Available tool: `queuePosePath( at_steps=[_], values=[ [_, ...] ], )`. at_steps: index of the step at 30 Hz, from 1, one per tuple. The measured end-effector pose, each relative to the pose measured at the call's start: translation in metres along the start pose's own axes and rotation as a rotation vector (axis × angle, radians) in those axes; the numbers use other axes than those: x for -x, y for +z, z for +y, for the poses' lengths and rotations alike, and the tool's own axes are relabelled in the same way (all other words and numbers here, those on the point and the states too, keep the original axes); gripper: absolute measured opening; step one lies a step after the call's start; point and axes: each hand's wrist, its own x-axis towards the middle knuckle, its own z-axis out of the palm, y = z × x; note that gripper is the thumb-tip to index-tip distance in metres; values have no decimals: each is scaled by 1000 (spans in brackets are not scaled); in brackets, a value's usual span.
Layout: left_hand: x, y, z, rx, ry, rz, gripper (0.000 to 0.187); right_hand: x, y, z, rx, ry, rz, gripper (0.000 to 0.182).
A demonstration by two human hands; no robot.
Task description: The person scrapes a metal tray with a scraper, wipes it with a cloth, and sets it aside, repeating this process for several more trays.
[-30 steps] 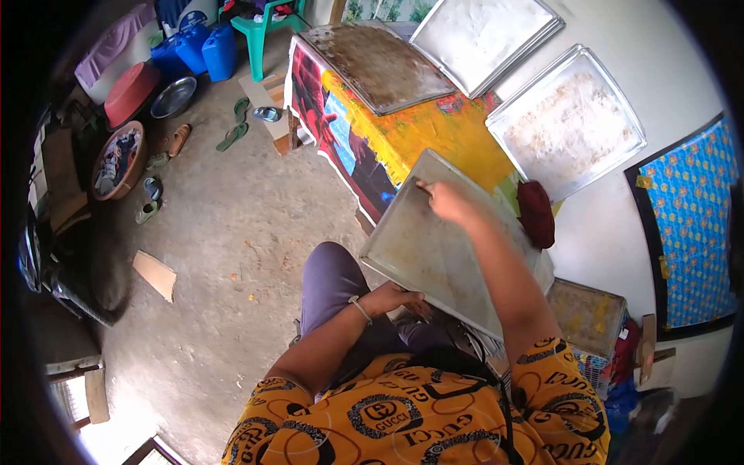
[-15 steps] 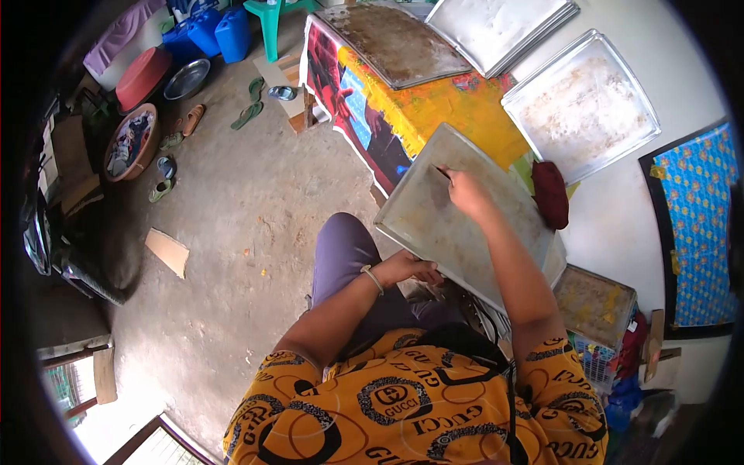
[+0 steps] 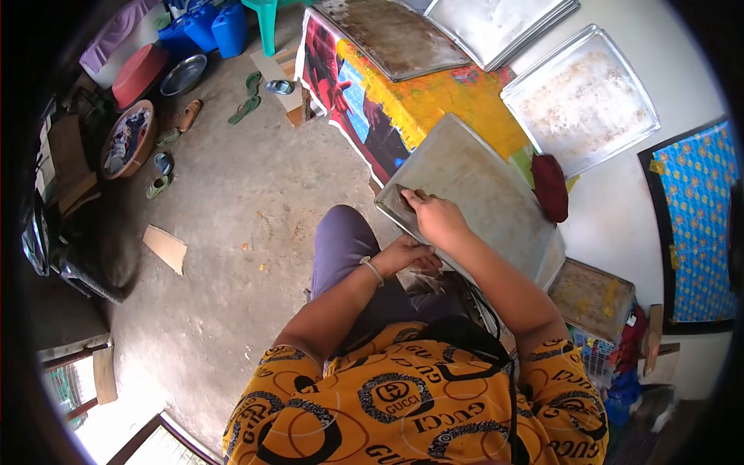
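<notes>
A large metal baking tray (image 3: 482,180), dull and stained, lies tilted in front of me above my lap. My left hand (image 3: 409,256) is closed on its near edge, with the fingers partly hidden under the rim. My right hand (image 3: 439,218) presses a thin dark flat piece (image 3: 400,199), like a scraper, against the tray's surface near its left corner. Fingers cover most of that piece, so its full shape is hidden. A dark red cloth (image 3: 549,188) sits just beyond the tray's right side.
Ahead stands a table with a yellow cover (image 3: 434,105), bearing a browned tray (image 3: 395,39). More metal trays (image 3: 585,101) lean against the wall. At right, a stained tray (image 3: 593,298) tops a plastic crate (image 3: 595,356). Slippers (image 3: 246,108) and a cardboard piece (image 3: 165,248) lie on the floor.
My right hand has slid the dark flat piece left and toward me, from the tray's upper middle to its left corner. My left hand still grips the near edge.
</notes>
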Motion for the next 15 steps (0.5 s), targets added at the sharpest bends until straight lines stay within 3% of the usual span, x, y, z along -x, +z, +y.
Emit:
queuePosePath(
  at_steps=[7, 10, 11, 15],
  values=[
    [-2, -3, -11, -81, 64, 148, 30, 17, 1, -25, 180, 5, -47, 51],
    [7, -8, -16, -499, 105, 147, 35, 35, 15, -40, 294, -139, 53, 54],
    [10, -8, -17, -574, 112, 143, 38, 40, 19, -42, 278, -144, -22, 57],
    [25, 8, 28, -515, 72, 130, 46, 43, 10, -42, 250, -107, -35, 59]
  ],
)
